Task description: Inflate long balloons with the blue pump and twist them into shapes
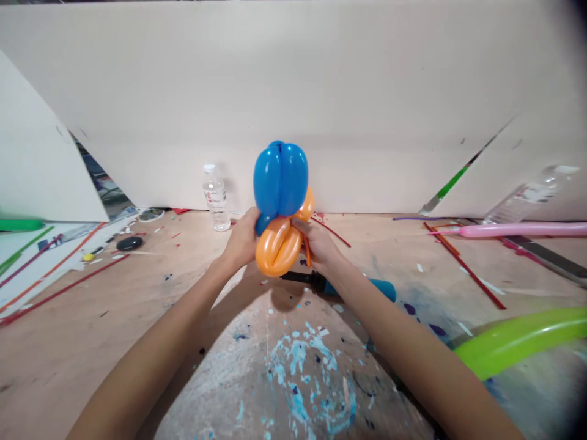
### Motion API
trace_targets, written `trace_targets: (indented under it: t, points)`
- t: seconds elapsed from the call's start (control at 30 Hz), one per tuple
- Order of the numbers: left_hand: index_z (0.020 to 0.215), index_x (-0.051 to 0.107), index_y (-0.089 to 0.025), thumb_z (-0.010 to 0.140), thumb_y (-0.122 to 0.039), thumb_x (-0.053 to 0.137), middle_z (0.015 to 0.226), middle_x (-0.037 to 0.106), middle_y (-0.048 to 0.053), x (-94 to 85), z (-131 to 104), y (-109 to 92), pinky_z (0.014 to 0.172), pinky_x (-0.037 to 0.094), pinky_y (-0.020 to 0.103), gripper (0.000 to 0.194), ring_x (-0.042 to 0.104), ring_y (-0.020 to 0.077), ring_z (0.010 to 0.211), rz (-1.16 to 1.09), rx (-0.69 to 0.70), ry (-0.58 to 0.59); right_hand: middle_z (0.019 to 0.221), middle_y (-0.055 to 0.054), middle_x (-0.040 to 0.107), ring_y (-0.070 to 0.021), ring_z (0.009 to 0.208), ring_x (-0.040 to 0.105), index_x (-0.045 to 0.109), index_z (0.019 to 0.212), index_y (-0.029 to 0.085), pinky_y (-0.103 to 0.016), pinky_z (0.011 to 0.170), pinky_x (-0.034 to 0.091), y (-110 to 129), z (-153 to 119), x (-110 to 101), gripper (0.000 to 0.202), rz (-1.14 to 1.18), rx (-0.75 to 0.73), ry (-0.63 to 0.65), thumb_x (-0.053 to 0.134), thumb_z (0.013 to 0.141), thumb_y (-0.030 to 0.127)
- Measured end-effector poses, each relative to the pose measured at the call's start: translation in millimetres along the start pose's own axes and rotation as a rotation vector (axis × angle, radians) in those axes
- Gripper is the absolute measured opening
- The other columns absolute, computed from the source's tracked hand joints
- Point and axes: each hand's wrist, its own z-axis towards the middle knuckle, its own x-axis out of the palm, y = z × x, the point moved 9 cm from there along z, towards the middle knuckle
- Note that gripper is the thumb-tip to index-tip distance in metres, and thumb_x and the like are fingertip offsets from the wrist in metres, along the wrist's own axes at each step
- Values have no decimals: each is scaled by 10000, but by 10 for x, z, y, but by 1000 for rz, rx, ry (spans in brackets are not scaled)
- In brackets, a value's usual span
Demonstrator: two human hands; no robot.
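Observation:
A twisted balloon figure stands between my two hands above the table. Its upper part is a cluster of blue balloon bubbles [280, 180], and orange balloon bubbles [279, 247] sit below and behind. My left hand [245, 240] is closed on the figure's left side, near a small blue bubble; its fingertips are hidden behind the balloons. On the other side my right hand [320, 243] grips the orange part, with a thin orange balloon tail hanging beside it. Below my right forearm lies a blue and black balloon pump [380, 289], partly covered by the arm.
A clear water bottle [216, 198] stands by the white board [367, 91] at the back; another bottle [527, 198] leans at right. Inflated pink [527, 230] and lime-green balloons [527, 339] lie at right. Uninflated balloons and a black oval object [130, 243] lie left on the paint-spotted table.

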Motion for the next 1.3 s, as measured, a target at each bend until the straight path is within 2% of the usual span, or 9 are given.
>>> trace_targets:
  t: [0.1, 0.23, 0.33, 0.43, 0.6, 0.8, 0.9, 1.13, 1.3]
  points:
    - [1173, 554, -193, 758, -314, 670, 1048, 649, 64, -42, 46, 143, 793, 495, 342, 448, 617, 225, 921, -138, -80, -12, 823, -39, 687, -168, 689, 624, 650, 893, 191, -272, 583, 475, 41, 15, -64, 360, -59, -33, 3, 703, 702, 491]
    - [1146, 536, -188, 745, -359, 701, 1043, 650, 72, -342, 107, 306, 803, 511, 354, 466, 627, 203, 909, -306, -149, -250, 743, -15, 655, -135, 630, 587, 642, 837, 191, -242, 544, 446, 1, 43, -177, 331, -100, -28, -22, 724, 682, 472]
    - [988, 605, -208, 738, -383, 716, 950, 662, 36, -550, 143, 152, 825, 513, 334, 325, 618, 185, 908, -406, -60, -359, 694, -6, 633, -115, 574, 545, 644, 817, 176, -233, 515, 420, -71, 66, -246, 353, -180, -34, -56, 720, 680, 493]
    - [927, 623, -243, 728, -439, 725, 846, 648, 6, -645, 150, -80, 786, 533, 327, 298, 624, 182, 875, -492, -20, -377, 683, -10, 630, -111, 566, 526, 661, 801, 153, -236, 514, 411, -81, 73, -258, 389, -300, -99, -77, 687, 699, 528]
    - [978, 622, -282, 691, -502, 744, 852, 636, 3, -607, 102, -327, 773, 554, 362, 382, 628, 212, 936, -562, -14, -373, 743, -37, 665, -137, 637, 562, 688, 808, 136, -246, 553, 432, -22, 50, -232, 386, -381, -194, -110, 664, 712, 509]
    - [1009, 625, -290, 683, -490, 751, 920, 633, 7, -464, 70, -362, 762, 565, 363, 403, 627, 211, 938, -597, -30, -318, 806, -55, 697, -161, 692, 605, 702, 847, 134, -263, 606, 463, -42, 68, -291, 388, -366, -194, -145, 664, 707, 494]
    - [1023, 625, -293, 681, -508, 746, 939, 629, 13, -489, 51, -425, 774, 568, 367, 421, 622, 221, 969, -600, -17, -325, 849, -68, 700, -168, 718, 614, 701, 869, 128, -271, 627, 466, -61, 104, -370, 395, -363, -205, -166, 660, 719, 491]
    - [1139, 584, -344, 691, -554, 727, 947, 598, 21, -619, -2, -632, 823, 555, 404, 516, 568, 273, 1119, -575, 13, -361, 804, -53, 685, -152, 693, 599, 692, 850, 130, -270, 639, 466, -71, 126, -448, 374, -310, -211, -198, 660, 726, 482]
    - [1125, 594, -327, 686, -539, 736, 1030, 620, 24, -671, -2, -607, 884, 529, 409, 508, 570, 265, 1131, -487, 93, -393, 825, -57, 693, -159, 717, 615, 688, 850, 128, -262, 642, 481, -83, 117, -416, 373, -298, -190, -194, 670, 712, 474]
